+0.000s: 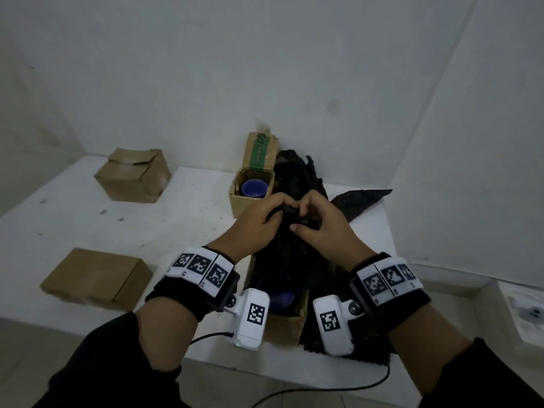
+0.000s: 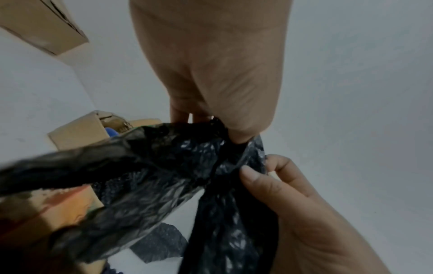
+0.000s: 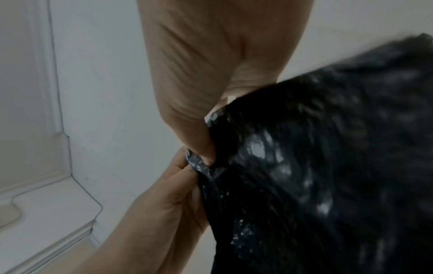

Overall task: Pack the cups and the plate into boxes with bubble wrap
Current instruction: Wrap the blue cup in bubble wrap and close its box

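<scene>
Black bubble wrap [image 1: 294, 245] pinched between both hands, left hand [image 1: 259, 219] beside right hand [image 1: 321, 225].

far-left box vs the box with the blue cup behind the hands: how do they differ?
The far-left box has its flaps folded shut; the box behind the hands is open, one flap standing up against the wall. The far-left box shows no contents; the open one holds a blue cup. The far-left box stands alone; the open one has black bubble wrap beside it. Both are brown cardboard on the white table.
</scene>
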